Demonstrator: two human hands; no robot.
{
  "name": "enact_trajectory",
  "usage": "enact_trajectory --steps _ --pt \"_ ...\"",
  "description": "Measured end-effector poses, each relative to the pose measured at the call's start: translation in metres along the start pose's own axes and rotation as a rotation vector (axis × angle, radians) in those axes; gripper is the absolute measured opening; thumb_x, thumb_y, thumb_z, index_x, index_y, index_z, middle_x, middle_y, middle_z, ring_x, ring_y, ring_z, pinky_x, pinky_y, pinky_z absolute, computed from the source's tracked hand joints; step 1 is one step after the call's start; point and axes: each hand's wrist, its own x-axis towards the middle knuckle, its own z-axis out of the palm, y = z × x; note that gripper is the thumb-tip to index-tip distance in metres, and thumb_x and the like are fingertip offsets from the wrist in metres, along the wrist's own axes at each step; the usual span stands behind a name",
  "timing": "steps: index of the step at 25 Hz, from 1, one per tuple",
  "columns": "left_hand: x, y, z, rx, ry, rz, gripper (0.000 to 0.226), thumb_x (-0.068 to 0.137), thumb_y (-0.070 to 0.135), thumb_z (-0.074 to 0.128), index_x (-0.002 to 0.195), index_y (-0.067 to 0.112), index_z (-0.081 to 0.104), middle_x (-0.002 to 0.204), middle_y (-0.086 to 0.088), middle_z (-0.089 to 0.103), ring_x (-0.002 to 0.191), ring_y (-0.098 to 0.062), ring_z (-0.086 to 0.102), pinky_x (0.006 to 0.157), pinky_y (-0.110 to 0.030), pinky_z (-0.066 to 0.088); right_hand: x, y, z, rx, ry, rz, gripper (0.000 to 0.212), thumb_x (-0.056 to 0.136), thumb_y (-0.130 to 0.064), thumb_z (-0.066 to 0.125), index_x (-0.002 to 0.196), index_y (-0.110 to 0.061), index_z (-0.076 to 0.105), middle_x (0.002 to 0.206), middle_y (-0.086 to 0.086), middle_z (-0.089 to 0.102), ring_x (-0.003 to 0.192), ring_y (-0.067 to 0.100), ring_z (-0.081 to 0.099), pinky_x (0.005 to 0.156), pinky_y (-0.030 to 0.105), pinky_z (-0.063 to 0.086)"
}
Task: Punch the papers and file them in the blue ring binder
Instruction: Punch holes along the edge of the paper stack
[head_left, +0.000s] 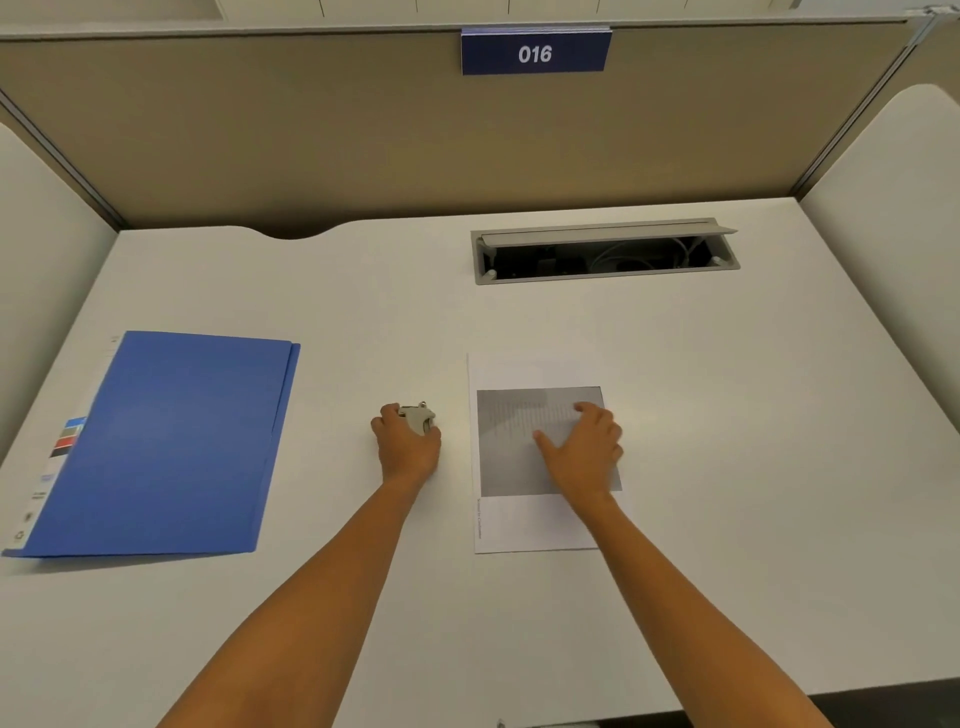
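Note:
A shut blue ring binder (166, 441) lies flat on the left of the white desk (753, 415). White printed papers (511, 441) with a grey block in the middle lie in the centre right. My right hand (584, 452) rests flat on the papers, fingers spread. To the left of the papers, my left hand (408, 441) is wrapped around a small grey hole punch (418, 415) standing on the desk, its far end showing past my fingers.
An open cable tray (605, 252) with wires is set into the desk at the back right. A beige partition (311, 135) with a blue "016" sign (535, 52) stands behind. White side panels close off the left and right.

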Motion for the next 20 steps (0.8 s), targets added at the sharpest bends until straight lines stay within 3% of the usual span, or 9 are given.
enact_trajectory --steps 6,11,16,20 --pt "-0.002 -0.006 0.014 0.169 0.126 0.033 0.071 0.088 0.016 0.065 0.146 -0.001 0.028 0.130 -0.019 0.034 0.120 -0.033 0.040 0.100 -0.039 0.043 0.016 0.021 -0.019 -0.176 -0.152 0.295 0.124 0.048 -0.068 0.080 0.139 -0.008 0.021 0.138 0.012 0.030 0.130 0.031 0.032 0.102 0.046 0.035" --pt "0.004 -0.007 0.019 0.259 0.203 -0.058 0.075 0.086 0.030 0.067 0.144 -0.004 0.031 0.130 -0.021 0.038 0.122 -0.035 0.036 0.100 -0.041 0.040 0.017 0.009 -0.018 -0.246 -0.220 0.315 0.119 0.047 -0.066 0.082 0.134 -0.007 0.025 0.137 0.014 0.033 0.128 0.031 0.038 0.103 0.044 0.037" --pt "0.007 -0.007 0.020 0.336 0.220 -0.106 0.066 0.083 0.038 0.069 0.130 -0.002 0.044 0.128 -0.020 0.041 0.120 -0.034 0.038 0.096 -0.042 0.042 0.018 0.000 -0.015 -0.340 -0.283 0.354 0.124 0.047 -0.068 0.080 0.139 -0.007 0.022 0.143 0.016 0.034 0.135 0.033 0.034 0.107 0.050 0.031" --pt "-0.002 0.002 0.019 0.348 0.261 -0.127 0.072 0.077 0.038 0.075 0.130 0.004 0.040 0.130 -0.018 0.039 0.120 -0.033 0.038 0.095 -0.042 0.038 0.024 0.000 -0.019 -0.341 -0.273 0.396 0.116 0.047 -0.066 0.082 0.134 -0.008 0.031 0.137 0.012 0.041 0.130 0.031 0.038 0.104 0.048 0.035"
